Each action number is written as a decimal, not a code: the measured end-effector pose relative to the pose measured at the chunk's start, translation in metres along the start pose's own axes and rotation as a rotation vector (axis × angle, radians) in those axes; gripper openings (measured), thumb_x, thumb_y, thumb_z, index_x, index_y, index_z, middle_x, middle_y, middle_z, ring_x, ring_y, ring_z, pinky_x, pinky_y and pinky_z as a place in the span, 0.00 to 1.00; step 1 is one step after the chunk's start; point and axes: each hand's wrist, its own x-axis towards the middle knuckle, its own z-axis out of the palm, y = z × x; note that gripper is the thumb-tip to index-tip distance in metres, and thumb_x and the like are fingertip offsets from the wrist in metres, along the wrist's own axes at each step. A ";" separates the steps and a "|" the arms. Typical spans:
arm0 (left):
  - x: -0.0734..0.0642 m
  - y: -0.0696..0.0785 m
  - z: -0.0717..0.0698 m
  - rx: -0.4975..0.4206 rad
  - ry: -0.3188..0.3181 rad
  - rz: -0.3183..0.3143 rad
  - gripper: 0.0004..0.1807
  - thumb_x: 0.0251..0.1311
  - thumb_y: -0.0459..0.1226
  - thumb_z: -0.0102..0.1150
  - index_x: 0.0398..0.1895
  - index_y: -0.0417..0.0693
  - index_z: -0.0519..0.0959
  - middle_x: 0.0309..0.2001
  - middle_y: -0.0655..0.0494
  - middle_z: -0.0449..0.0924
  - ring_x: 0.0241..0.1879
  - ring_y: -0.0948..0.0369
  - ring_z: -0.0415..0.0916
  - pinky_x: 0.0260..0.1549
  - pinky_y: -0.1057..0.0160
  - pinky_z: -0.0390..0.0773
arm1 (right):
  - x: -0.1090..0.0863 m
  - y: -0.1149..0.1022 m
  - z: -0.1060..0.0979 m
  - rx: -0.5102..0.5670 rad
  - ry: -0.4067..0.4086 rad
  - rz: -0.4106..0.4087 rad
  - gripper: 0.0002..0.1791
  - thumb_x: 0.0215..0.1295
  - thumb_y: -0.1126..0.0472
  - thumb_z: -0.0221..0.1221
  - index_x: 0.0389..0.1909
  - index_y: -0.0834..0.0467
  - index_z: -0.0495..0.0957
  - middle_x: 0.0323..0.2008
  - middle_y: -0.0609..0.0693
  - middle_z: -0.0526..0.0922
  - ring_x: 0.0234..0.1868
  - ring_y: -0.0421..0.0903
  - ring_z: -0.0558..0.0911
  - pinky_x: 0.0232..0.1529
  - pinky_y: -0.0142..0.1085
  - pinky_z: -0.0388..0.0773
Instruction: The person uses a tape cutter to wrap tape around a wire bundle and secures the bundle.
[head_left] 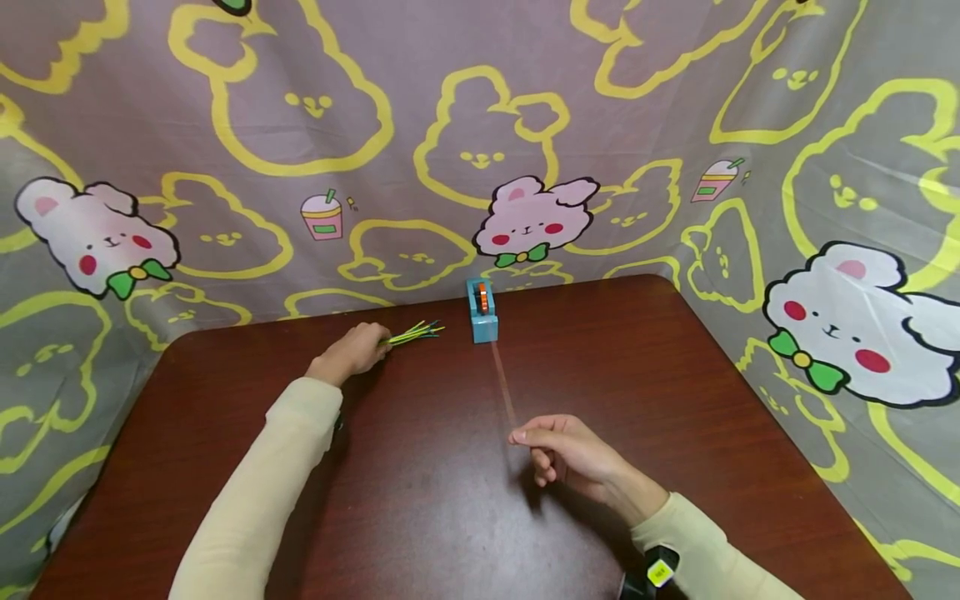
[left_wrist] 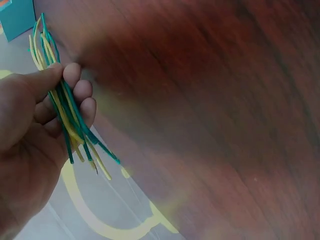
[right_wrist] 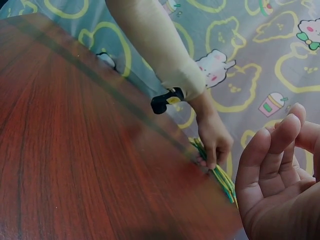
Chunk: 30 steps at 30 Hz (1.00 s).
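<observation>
My left hand [head_left: 358, 348] grips a loose bundle of thin green and yellow wires [head_left: 411, 335] at the table's back left. In the left wrist view the thumb presses the wires [left_wrist: 76, 131] against the fingers, with loose ends sticking out on both sides. A blue tape dispenser [head_left: 484, 328] with an orange roll core stands at the back middle. From it a narrow clear strip of tape [head_left: 501, 379] stretches toward the front. My right hand [head_left: 576, 457] pinches the strip's free end between thumb and index finger, its other fingers curled.
The dark reddish-brown wooden table [head_left: 420, 500] has rounded back corners. A patterned cloth [head_left: 420, 108] with rabbits and cups hangs close behind the table and along its sides. Dark devices, one a small camera [right_wrist: 167, 100], are strapped at the wrists.
</observation>
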 end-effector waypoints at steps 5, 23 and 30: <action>-0.003 0.000 -0.001 -0.026 0.011 0.002 0.12 0.64 0.30 0.50 0.23 0.41 0.78 0.23 0.53 0.76 0.21 0.60 0.65 0.25 0.61 0.66 | 0.000 0.001 0.000 0.003 -0.011 -0.011 0.10 0.66 0.62 0.54 0.39 0.65 0.79 0.13 0.44 0.72 0.14 0.36 0.70 0.23 0.33 0.73; -0.010 -0.005 0.002 -0.025 0.076 0.061 0.09 0.64 0.32 0.53 0.29 0.40 0.81 0.25 0.52 0.78 0.27 0.58 0.71 0.32 0.56 0.71 | 0.000 -0.002 0.001 0.015 0.001 0.011 0.09 0.66 0.62 0.54 0.38 0.64 0.80 0.12 0.44 0.72 0.13 0.36 0.71 0.22 0.33 0.73; -0.014 -0.002 0.006 -0.025 0.094 0.087 0.08 0.64 0.32 0.54 0.33 0.39 0.82 0.31 0.50 0.81 0.34 0.55 0.76 0.35 0.54 0.74 | -0.001 -0.005 0.002 0.005 0.019 0.028 0.09 0.66 0.62 0.55 0.38 0.62 0.81 0.13 0.44 0.72 0.13 0.37 0.70 0.23 0.33 0.73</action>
